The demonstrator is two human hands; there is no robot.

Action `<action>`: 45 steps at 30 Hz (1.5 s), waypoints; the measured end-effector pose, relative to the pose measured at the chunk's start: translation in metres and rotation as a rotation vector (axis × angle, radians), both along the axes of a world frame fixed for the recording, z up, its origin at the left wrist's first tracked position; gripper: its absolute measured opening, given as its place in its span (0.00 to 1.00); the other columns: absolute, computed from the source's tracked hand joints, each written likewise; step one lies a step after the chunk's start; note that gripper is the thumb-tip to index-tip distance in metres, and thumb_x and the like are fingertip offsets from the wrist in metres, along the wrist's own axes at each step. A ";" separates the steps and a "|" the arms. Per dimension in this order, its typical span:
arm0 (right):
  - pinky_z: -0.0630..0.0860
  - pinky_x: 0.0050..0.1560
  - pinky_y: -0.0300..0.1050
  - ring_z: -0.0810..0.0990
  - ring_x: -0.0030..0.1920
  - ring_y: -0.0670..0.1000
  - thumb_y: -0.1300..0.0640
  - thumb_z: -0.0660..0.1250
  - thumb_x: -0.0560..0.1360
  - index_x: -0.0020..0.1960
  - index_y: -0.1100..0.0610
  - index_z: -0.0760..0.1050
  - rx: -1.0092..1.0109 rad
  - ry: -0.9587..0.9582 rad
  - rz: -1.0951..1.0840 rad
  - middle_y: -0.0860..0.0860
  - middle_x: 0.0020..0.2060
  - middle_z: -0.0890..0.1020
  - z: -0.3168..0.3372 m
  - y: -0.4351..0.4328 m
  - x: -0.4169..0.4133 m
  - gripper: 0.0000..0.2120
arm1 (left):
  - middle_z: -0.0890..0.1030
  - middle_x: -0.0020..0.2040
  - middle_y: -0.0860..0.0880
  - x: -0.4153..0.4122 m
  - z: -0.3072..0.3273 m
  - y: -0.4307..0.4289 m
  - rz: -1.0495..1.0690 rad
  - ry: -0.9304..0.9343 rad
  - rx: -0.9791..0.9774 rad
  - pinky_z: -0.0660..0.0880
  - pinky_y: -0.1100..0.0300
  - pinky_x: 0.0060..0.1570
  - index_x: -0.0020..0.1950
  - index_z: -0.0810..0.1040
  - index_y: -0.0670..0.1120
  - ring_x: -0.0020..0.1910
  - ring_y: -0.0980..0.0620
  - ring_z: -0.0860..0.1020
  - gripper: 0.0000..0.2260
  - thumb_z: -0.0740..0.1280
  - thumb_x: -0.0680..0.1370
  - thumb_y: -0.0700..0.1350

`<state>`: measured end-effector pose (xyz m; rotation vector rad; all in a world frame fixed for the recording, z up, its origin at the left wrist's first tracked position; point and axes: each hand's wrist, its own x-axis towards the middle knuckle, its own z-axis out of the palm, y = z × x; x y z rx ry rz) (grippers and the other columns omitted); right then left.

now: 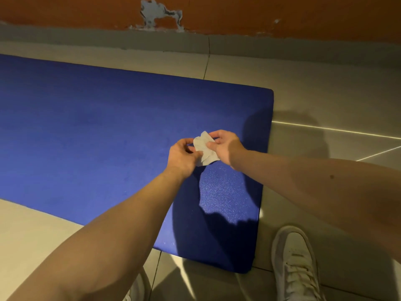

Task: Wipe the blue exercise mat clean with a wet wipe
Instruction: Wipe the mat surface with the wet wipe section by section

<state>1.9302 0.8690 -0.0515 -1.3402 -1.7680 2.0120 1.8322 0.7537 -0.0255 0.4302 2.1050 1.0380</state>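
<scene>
Over the right end of the blue exercise mat, spread on the floor, my left hand and right hand pinch a crumpled wet wipe, apparently unfolding it; next I should press it flat onto the mat.

On floor, mat, reaching in from left and ending right of centre. Behind it, past a strip of floor, wall. Over mat near that end, wipe, pinched between left grip at its left edge and right grip at its right. Right of mat's near corner, on floor, shoe.
</scene>
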 end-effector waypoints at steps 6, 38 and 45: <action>0.76 0.36 0.36 0.81 0.50 0.55 0.62 0.71 0.79 0.67 0.58 0.71 0.021 -0.118 -0.011 0.57 0.57 0.79 -0.001 -0.003 0.011 0.18 | 0.77 0.42 0.49 0.001 -0.001 -0.014 -0.119 0.079 0.061 0.79 0.67 0.45 0.67 0.75 0.46 0.42 0.53 0.79 0.20 0.70 0.76 0.32; 0.39 0.80 0.60 0.35 0.81 0.59 0.34 0.40 0.81 0.84 0.49 0.44 1.069 -0.474 0.937 0.56 0.83 0.41 -0.064 0.057 -0.013 0.36 | 0.44 0.81 0.50 -0.115 -0.044 0.040 -0.435 0.492 -0.765 0.56 0.32 0.73 0.81 0.49 0.57 0.80 0.41 0.42 0.47 0.75 0.72 0.62; 0.38 0.80 0.62 0.31 0.80 0.63 0.36 0.40 0.84 0.83 0.49 0.37 1.106 -0.575 0.934 0.57 0.81 0.35 -0.065 0.054 -0.042 0.33 | 0.36 0.81 0.51 -0.125 -0.050 0.038 -0.424 0.387 -0.807 0.55 0.25 0.70 0.81 0.41 0.61 0.79 0.40 0.36 0.53 0.73 0.68 0.69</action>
